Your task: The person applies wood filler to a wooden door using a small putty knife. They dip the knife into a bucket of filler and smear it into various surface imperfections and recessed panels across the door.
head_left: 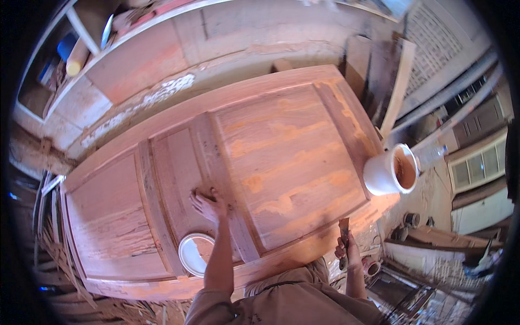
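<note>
Reddish-brown wood fills the middle of the view: a panelled door [260, 162] lies flat, its recessed panels streaked with paler orange patches. At the far left, open shelving [70, 49] holds a yellow cylinder and other blurred items, and a chipped, whitewashed wall [162, 81] runs along the door's far edge. Wood offcuts lie on the floor off the door's left end.

Near the left-centre, a round white lid [194, 253] rests on the door close to its near edge. Just right of it the person's left hand [208, 205] is pressed flat on a raised upright strip between two panels, fingers spread apart, holding nothing that can be made out.

Further right, past the near edge of the door, the right hand [346, 250] is closed around the handle of a narrow flat tool [344, 230], its blade pointing up toward the door's rim.

At the right end a white tub [390, 170] with brown contents stands on the door's corner. Beyond it, loose planks [398, 81] lean against the wall and clutter covers the floor, leaving little open room on that side.
</note>
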Motion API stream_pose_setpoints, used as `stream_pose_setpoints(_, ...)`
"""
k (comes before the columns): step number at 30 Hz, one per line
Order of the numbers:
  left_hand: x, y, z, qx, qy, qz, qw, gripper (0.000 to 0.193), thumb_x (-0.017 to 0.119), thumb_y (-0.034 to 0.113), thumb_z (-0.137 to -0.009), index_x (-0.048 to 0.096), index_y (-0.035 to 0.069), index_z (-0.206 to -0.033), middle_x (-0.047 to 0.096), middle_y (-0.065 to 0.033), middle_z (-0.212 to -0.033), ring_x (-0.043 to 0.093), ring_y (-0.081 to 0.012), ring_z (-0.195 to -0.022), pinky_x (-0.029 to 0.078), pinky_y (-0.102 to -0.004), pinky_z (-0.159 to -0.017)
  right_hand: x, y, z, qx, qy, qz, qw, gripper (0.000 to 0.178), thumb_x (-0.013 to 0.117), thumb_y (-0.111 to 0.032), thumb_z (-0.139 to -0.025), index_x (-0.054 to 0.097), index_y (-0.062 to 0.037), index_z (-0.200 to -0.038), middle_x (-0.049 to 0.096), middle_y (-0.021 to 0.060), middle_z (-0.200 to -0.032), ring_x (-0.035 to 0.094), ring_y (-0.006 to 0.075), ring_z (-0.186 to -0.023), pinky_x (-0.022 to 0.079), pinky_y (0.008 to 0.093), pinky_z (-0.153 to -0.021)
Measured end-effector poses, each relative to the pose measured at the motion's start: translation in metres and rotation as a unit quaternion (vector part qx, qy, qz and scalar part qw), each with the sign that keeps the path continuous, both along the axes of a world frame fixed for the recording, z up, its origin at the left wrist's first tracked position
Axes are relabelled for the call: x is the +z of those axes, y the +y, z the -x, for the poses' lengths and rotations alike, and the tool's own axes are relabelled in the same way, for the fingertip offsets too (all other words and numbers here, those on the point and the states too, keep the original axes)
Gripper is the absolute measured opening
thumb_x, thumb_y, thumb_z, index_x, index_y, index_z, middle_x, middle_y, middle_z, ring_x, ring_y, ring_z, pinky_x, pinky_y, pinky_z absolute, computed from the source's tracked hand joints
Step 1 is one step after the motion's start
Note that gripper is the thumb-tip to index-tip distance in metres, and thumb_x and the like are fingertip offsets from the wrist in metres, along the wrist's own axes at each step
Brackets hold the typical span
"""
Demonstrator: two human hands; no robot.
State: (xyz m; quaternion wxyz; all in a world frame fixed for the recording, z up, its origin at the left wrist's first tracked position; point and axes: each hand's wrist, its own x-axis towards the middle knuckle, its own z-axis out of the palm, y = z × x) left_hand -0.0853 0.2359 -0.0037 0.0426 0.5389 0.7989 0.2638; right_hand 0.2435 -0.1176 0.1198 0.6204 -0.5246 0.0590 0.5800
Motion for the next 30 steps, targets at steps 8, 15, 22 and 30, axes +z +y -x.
stream_pose_setpoints(8,0.074,-0.12,0.025,-0.274,-0.292,-0.046,0.915,0.043,0.06,0.008,-0.095,0.048,-0.003,-0.135,0.053,-0.0237,-0.135,0.056,-0.0352,-0.122,0.047,-0.0411,-0.102,0.013,-0.036,0.017,-0.056,0.006,-0.066,0.996,0.059,0.04,-0.051,-0.107,0.039,-0.0109,-0.15,0.041,-0.0037,-0.068,0.033,0.0056,-0.039,0.033,0.0221,-0.039)
stream_pose_setpoints(15,0.133,-0.323,0.079,-0.402,-0.413,0.333,0.747,0.035,0.053,0.022,-0.103,0.06,0.001,-0.129,0.063,-0.0194,-0.127,0.055,-0.0307,-0.127,0.04,-0.0398,-0.11,0.001,-0.083,0.035,-0.088,0.006,-0.057,0.995,0.056,0.04,-0.049,-0.107,0.042,-0.0107,-0.148,0.042,-0.0036,-0.071,0.035,0.0064,-0.042,0.033,0.0234,-0.041)
stream_pose_setpoints(22,0.07,-0.405,0.132,-0.365,-0.425,0.395,0.728,0.041,0.049,0.03,-0.105,0.058,0.003,-0.135,0.06,-0.0197,-0.135,0.051,-0.0303,-0.133,0.036,-0.0382,-0.114,0.008,-0.123,0.025,-0.069,-0.016,0.02,0.997,0.055,0.041,-0.048,-0.107,0.042,-0.0108,-0.147,0.043,-0.0017,-0.066,0.037,0.0096,-0.042,0.032,0.0261,-0.041)
stream_pose_setpoints(30,-0.078,-0.51,0.246,-0.187,-0.222,0.386,0.876,0.037,0.052,0.034,-0.104,0.06,0.006,-0.128,0.069,-0.0125,-0.112,0.068,-0.0257,-0.099,0.055,-0.0378,-0.087,0.025,-0.077,-0.014,0.105,-0.26,0.056,0.958,0.05,0.047,-0.033,-0.108,0.041,-0.0095,-0.151,0.05,0.0004,-0.07,0.047,0.0088,-0.047,0.041,0.0247,-0.042)
